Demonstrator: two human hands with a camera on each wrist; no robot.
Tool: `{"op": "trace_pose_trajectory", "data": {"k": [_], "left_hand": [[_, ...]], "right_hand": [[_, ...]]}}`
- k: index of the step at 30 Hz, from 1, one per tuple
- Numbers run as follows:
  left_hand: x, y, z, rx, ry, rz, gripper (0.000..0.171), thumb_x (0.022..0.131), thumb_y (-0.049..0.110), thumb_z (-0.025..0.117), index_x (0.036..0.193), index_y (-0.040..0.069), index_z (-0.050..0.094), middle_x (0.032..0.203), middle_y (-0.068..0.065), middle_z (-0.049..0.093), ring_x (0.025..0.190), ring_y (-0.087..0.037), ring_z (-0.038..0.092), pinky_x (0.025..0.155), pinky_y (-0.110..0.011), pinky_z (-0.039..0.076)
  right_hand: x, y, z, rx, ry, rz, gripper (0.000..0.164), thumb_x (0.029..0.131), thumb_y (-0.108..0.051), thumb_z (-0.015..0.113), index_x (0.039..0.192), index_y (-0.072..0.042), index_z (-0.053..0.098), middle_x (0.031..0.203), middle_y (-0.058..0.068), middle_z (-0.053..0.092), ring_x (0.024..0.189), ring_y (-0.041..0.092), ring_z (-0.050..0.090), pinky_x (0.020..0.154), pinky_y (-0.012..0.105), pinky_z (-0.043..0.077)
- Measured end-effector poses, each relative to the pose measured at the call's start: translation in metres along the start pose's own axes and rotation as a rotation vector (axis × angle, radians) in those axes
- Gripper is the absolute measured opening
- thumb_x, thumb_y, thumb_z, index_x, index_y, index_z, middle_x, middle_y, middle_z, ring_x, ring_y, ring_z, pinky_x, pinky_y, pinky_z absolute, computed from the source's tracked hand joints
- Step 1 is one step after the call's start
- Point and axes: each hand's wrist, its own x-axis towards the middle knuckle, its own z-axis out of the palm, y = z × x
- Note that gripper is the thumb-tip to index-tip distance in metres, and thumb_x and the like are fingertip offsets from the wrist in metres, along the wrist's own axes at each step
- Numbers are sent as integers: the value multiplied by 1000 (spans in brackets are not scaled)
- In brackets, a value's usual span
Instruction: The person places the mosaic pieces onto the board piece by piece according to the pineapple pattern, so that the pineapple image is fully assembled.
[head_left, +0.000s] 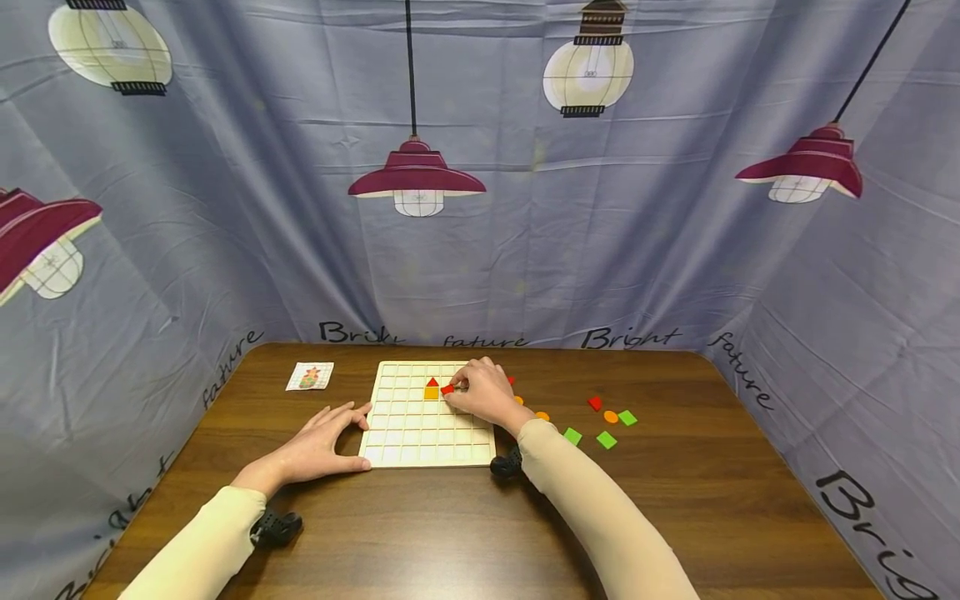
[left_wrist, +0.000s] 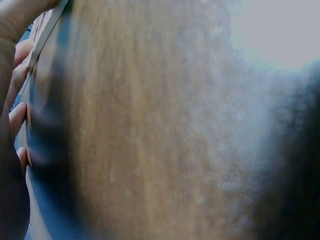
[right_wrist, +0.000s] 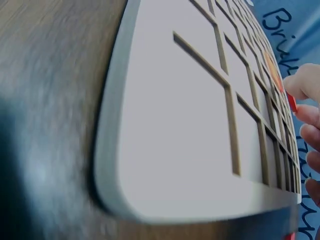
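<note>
"Red piece (head_left: 447, 389), pinched by the right hand (head_left: 486, 393) between thumb and fingertips, over the grid board (head_left: 427, 442), just right of the orange square (head_left: 431, 393)!"

"And the left hand (head_left: 321, 446)?"

"Apart from the right, fingers spread along the board's left edge, thumb at the near corner: bracing it against sliding, I'd judge."

"Why so delicate a pinch?"

"Thin piece, small cells: fingertips leave an edge free for lining up, I reckon."

"Which way's it pointing?"

"Visible end pokes left, toward the square; fingers hide the rest, so I can't call its long axis."
</note>
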Motion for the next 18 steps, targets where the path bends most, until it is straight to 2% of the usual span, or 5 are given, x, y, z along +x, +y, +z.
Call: {"op": "trace_pose_trajectory", "data": {"k": [9,18], "left_hand": [[2,-1,1,0,5,9,53,82,60,78,112,24,55,161,-12,40,149,-44,29,119,-66,11],[1,-3,1,-11,-1,0,52,83,60,78,112,25,55,161,-10,39,149,-43,28,120,-65,11]], "right_hand": [[4,-5,7,-83,26,73,26,87,-47,75,98,-24,76,94,-11,62,90,14,48,79,30,38],[4,-5,9,-74,42,97,26,87,-49,77,93,-24,75,90,-12,59,90,14,48,75,31,38]]}}
